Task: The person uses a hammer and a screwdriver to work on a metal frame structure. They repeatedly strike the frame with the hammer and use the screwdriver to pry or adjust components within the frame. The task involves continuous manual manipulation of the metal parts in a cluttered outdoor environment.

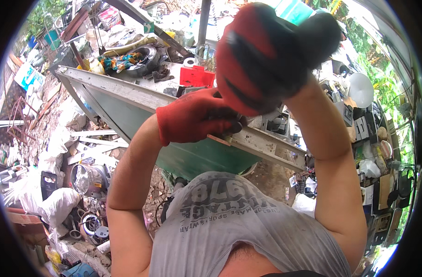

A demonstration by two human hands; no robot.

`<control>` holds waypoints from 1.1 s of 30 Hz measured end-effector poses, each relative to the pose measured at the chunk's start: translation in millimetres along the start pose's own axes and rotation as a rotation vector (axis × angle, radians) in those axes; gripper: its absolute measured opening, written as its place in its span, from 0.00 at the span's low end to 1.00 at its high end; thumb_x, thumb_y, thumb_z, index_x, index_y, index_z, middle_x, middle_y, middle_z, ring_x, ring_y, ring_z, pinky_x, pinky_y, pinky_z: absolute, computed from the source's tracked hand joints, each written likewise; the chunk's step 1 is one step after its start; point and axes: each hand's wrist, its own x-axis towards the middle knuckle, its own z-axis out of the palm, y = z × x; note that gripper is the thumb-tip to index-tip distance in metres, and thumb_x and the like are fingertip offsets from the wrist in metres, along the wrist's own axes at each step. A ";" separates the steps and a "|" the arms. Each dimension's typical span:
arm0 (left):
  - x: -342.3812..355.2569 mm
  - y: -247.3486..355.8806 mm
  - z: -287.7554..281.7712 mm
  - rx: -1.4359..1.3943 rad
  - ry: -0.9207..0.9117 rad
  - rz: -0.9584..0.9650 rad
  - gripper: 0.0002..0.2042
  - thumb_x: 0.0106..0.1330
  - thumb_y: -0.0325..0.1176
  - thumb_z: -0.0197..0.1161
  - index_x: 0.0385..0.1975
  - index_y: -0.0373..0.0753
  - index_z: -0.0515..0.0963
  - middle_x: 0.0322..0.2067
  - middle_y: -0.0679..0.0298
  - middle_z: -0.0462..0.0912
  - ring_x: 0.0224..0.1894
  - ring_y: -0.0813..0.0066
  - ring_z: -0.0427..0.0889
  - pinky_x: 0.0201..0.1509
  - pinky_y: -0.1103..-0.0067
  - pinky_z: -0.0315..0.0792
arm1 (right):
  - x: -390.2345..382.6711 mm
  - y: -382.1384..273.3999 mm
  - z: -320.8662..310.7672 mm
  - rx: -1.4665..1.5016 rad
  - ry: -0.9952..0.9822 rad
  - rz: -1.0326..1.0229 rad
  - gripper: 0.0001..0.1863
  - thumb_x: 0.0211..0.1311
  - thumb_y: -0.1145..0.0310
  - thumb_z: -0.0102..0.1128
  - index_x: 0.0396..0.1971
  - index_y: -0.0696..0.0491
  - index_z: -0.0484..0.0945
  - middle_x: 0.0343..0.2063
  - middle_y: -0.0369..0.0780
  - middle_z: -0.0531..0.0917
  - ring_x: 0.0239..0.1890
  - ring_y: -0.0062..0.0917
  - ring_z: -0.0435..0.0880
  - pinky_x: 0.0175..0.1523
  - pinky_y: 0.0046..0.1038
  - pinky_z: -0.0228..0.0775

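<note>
My left hand, in a red work glove with dark fingertips, is closed at the near edge of the workbench. Its fingers pinch something small, largely hidden by the glove and my other hand. A thin orange-brown strip shows just under those fingers. My right hand, in a red and black glove, is raised above and just right of the left one, smeared by motion. It is curled into a fist. A dark rounded end juts out on its right side; whether this belongs to a held tool I cannot tell.
The workbench has a pale metal rim and a green side panel. On it lie a red box, a white roll and a dark coil. Scrap surrounds it, including a metal drum and white bags at left.
</note>
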 end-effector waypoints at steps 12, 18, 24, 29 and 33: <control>-3.6 3.3 -4.5 0.157 0.043 0.029 0.11 0.68 0.29 0.68 0.48 0.38 0.81 0.42 0.56 0.79 0.44 0.55 0.82 0.49 0.66 0.76 | 17.2 -21.1 61.7 -0.710 0.677 0.123 0.27 0.79 0.45 0.50 0.30 0.53 0.77 0.20 0.38 0.80 0.18 0.21 0.75 0.21 0.25 0.63; 1.3 3.0 -0.7 0.019 0.032 -0.064 0.15 0.69 0.26 0.66 0.54 0.37 0.80 0.51 0.53 0.80 0.52 0.57 0.80 0.61 0.65 0.73 | 14.5 -10.2 4.5 -0.109 0.210 -0.075 0.29 0.79 0.41 0.48 0.29 0.53 0.76 0.24 0.36 0.79 0.21 0.22 0.75 0.23 0.27 0.66; -11.9 13.0 -12.8 0.236 0.044 -0.062 0.12 0.68 0.27 0.66 0.50 0.38 0.80 0.44 0.55 0.78 0.45 0.55 0.81 0.51 0.67 0.76 | 49.4 -11.1 88.5 -0.873 1.029 0.280 0.26 0.73 0.44 0.61 0.31 0.56 0.80 0.21 0.34 0.78 0.21 0.17 0.75 0.27 0.21 0.67; 1.2 -0.4 -4.9 0.079 -0.027 -0.032 0.12 0.71 0.26 0.65 0.53 0.36 0.80 0.47 0.57 0.81 0.49 0.64 0.82 0.55 0.70 0.76 | 28.2 -20.1 4.3 -0.104 0.302 0.312 0.22 0.74 0.49 0.56 0.24 0.49 0.78 0.15 0.32 0.71 0.15 0.20 0.69 0.22 0.26 0.63; 1.6 -1.7 -2.9 -0.038 -0.012 -0.089 0.12 0.72 0.25 0.64 0.53 0.34 0.81 0.48 0.58 0.83 0.50 0.68 0.83 0.57 0.71 0.77 | 23.1 -13.9 -21.8 0.075 0.126 0.289 0.22 0.78 0.46 0.52 0.26 0.45 0.74 0.16 0.29 0.63 0.15 0.18 0.60 0.19 0.25 0.54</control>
